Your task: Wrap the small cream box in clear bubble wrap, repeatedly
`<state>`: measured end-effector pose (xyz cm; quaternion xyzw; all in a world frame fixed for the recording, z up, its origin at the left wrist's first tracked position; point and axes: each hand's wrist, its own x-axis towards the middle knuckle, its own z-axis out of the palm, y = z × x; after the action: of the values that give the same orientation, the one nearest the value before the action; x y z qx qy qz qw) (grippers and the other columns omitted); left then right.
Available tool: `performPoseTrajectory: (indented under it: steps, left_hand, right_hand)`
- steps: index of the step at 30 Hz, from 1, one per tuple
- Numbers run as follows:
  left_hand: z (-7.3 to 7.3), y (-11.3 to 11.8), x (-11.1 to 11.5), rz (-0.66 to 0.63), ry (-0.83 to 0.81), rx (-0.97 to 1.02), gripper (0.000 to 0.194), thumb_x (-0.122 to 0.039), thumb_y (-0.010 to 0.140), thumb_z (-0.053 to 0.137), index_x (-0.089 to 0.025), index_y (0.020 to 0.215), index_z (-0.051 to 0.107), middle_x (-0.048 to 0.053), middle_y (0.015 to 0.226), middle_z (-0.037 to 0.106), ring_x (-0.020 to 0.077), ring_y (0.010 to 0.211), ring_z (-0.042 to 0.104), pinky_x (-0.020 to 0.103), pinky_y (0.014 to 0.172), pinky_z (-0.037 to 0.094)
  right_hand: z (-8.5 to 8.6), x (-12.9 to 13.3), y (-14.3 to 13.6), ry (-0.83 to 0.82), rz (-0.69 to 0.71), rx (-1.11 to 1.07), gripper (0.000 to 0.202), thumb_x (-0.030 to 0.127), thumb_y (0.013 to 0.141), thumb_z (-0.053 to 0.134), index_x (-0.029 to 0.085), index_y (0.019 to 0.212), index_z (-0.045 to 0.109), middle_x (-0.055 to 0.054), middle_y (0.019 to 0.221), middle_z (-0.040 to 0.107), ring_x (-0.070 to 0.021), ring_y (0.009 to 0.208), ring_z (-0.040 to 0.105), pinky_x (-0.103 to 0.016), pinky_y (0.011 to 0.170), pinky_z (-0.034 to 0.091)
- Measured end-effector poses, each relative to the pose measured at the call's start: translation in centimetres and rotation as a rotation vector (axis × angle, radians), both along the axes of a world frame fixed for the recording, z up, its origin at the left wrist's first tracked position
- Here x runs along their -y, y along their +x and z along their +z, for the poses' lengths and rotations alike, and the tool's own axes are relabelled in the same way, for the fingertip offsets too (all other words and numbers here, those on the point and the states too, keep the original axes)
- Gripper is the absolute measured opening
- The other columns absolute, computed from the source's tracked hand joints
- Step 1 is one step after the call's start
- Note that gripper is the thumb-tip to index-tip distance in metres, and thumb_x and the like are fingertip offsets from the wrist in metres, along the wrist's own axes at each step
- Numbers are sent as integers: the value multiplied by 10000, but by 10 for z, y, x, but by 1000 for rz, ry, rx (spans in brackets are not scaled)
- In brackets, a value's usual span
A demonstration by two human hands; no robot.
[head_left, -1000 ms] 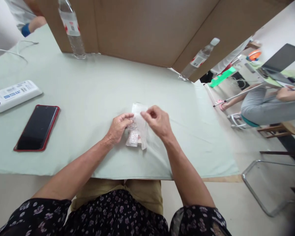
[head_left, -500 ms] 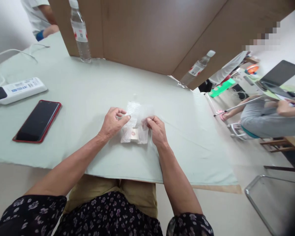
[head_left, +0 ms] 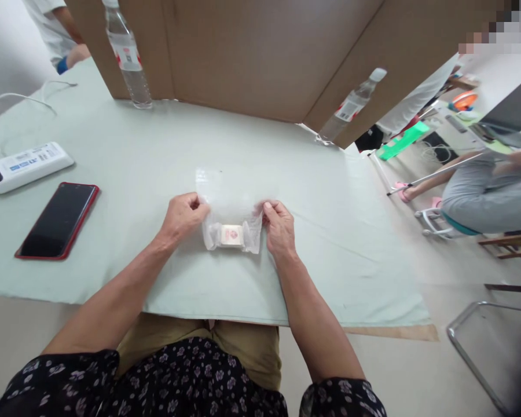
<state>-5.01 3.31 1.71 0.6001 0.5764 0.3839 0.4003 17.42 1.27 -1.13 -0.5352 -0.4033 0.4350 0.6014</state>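
Observation:
A small pale box (head_left: 232,235) with a reddish mark lies on the near part of a translucent plastic wrap (head_left: 230,197), whose sides rise around it. My left hand (head_left: 184,215) pinches the wrap's left edge between thumb and fingers. On the opposite side, my right hand (head_left: 278,226) is closed on the wrap's right edge. The wrap is spread between both hands, over the pale green tablecloth (head_left: 156,150).
A phone (head_left: 58,220) and a white power strip (head_left: 30,167) lie at the left. Two water bottles (head_left: 130,63) (head_left: 351,107) stand by a cardboard panel (head_left: 260,52). A seated person (head_left: 490,191) is at the right.
My left hand has moved left and closed on the wrap's left edge. The wrap is now spread wider, and the box shows more fully. My right hand keeps its grip.

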Motion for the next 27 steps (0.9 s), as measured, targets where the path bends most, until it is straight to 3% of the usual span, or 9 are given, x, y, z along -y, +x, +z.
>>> performPoseTrajectory:
  steps: [3,6,11,14,17,20,23,25,27]
  left_hand:
    - [-5,-5,-9,41,-46,117,145,-301,704,586,-169,701,645,5,665,661,159,648,604,273,626,448]
    - [-11,-7,-16,103,-49,87,190,-278,703,590,-162,835,661,9,701,679,156,641,614,278,637,464]
    - [-2,-8,-9,199,285,4,296,-284,760,602,-165,1022,673,21,834,704,148,717,624,285,712,509]
    - [6,-5,2,-16,454,-58,245,-317,799,613,-184,990,688,41,912,748,172,795,652,327,803,540]
    - [6,-2,7,-233,463,-170,372,-292,770,628,-177,1121,681,87,1069,765,229,964,680,376,858,548]
    - [6,-5,8,-301,316,-190,534,-221,739,581,-176,1269,621,78,1018,775,231,915,699,355,766,556]
    - [16,-13,6,-417,133,11,597,-217,751,559,-180,1346,562,38,825,767,233,874,721,344,748,558]
    - [25,-20,5,-582,-38,141,543,-255,757,585,-199,1297,597,28,754,756,242,839,740,373,793,565]
    - [31,-26,4,-750,-250,93,359,-301,751,613,-226,1094,687,40,752,765,247,805,743,368,771,559]
  right_hand:
    - [-5,-10,7,-9,-52,-9,254,468,779,670,223,825,620,22,758,637,-124,669,563,-255,619,444]
    - [-6,-16,11,-26,-107,58,254,455,776,650,217,863,634,3,816,659,-134,700,579,-265,616,464]
    - [12,1,10,241,-222,319,228,368,845,658,233,1028,672,-43,1043,707,-178,948,653,-357,869,535]
    - [24,17,4,343,-35,424,280,397,889,649,252,1128,664,-67,1141,702,-201,977,682,-392,889,564]
    - [27,24,-1,306,183,601,478,405,836,713,261,1282,615,-93,1295,679,-242,1079,683,-419,912,577]
    - [27,23,4,184,247,724,463,340,838,693,240,1286,634,-75,1144,747,-235,1022,695,-427,932,562]
    - [38,23,17,145,317,653,282,288,871,631,227,1135,712,-27,913,758,-195,885,702,-391,902,550]
    - [47,25,26,119,503,557,194,288,868,631,225,1009,750,-17,868,760,-188,866,705,-363,867,549]
    - [54,27,31,8,781,534,153,290,852,654,230,919,777,-5,814,766,-184,813,705,-327,781,550]
